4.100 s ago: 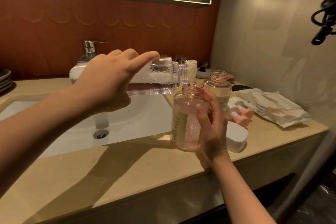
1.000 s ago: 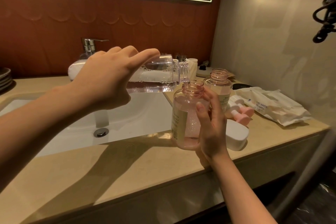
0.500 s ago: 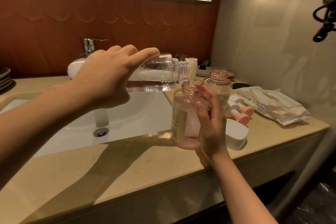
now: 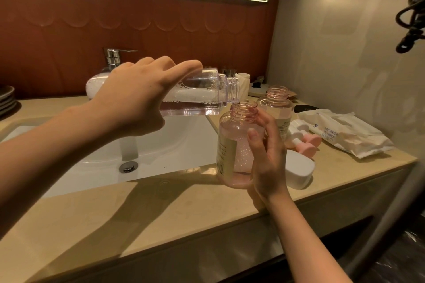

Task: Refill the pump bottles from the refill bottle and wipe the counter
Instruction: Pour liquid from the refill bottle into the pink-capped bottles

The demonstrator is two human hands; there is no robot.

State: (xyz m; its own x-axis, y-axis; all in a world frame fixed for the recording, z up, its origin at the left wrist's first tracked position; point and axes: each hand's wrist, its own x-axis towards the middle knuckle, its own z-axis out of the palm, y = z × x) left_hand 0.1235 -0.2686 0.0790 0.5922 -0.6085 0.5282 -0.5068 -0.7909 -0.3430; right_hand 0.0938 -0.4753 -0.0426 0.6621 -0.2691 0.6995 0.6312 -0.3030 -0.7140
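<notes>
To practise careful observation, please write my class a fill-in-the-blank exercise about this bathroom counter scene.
The left hand tips the refill bottle over the pump bottle gripped by the right hand; that bottle's plastic is tinted ___.
Behind it, a second pump bottle stands ___ on the counter.
The white pack by the wall is labelled water ___.
Missing words: pink; upright; wipes.

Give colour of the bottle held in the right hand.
Translucent pink pump bottle with a cream label; head view.
</notes>
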